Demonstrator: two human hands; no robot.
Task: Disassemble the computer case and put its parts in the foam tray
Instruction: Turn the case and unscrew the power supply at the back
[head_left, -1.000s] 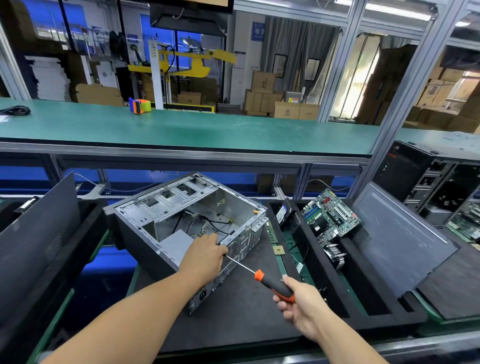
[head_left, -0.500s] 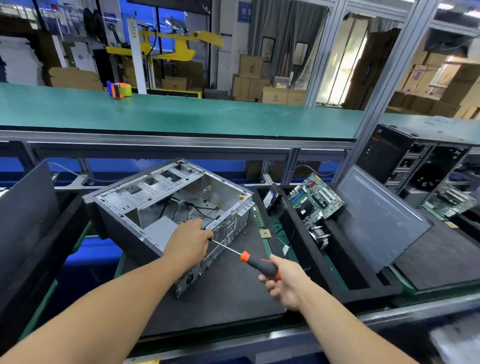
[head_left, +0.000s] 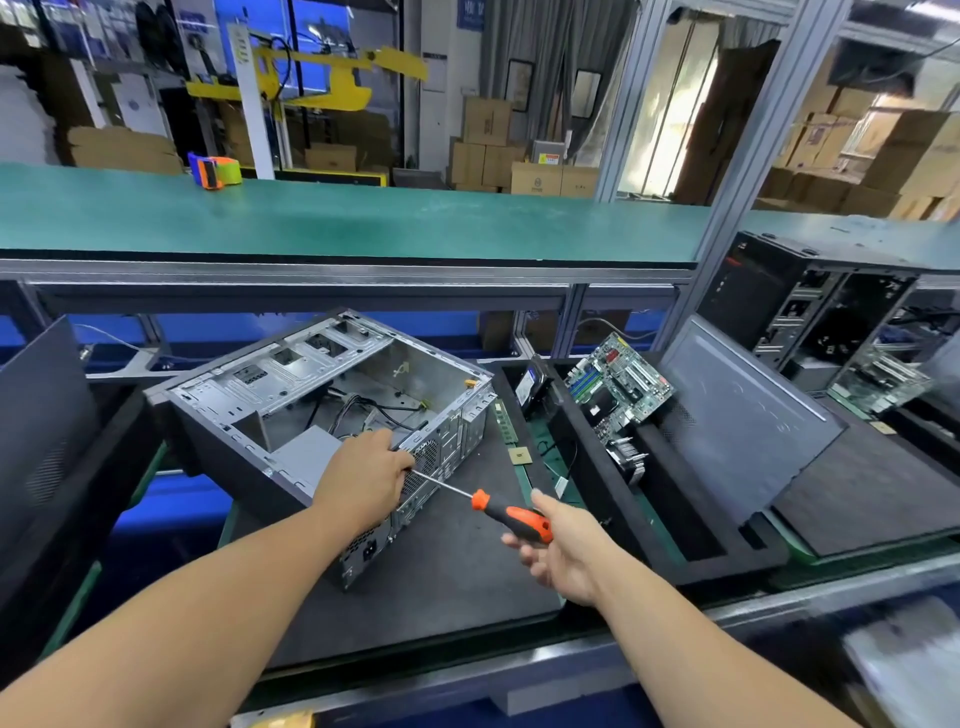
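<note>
An open grey computer case (head_left: 291, 395) lies on its side on a dark mat, cables showing inside. My left hand (head_left: 363, 478) grips the upper edge of the case's rear panel. My right hand (head_left: 563, 545) holds an orange-and-black screwdriver (head_left: 511, 519) by the handle; its shaft points left to the rear panel, just under my left hand, where the tip is hidden. To the right stands the black foam tray (head_left: 582, 499) with a motherboard (head_left: 618, 389), a heatsink and a grey side panel (head_left: 743, 426) leaning in it.
A memory stick (head_left: 505, 421) and a small chip (head_left: 521, 455) lie between the case and the tray. A second open case (head_left: 810, 306) stands at the far right. A dark panel (head_left: 41, 436) leans at the left. A green shelf (head_left: 363, 218) with a tape dispenser (head_left: 213, 170) runs behind.
The camera view has shifted slightly; both hands keep their holds on the case edge and the screwdriver, with the shaft still against the rear panel.
</note>
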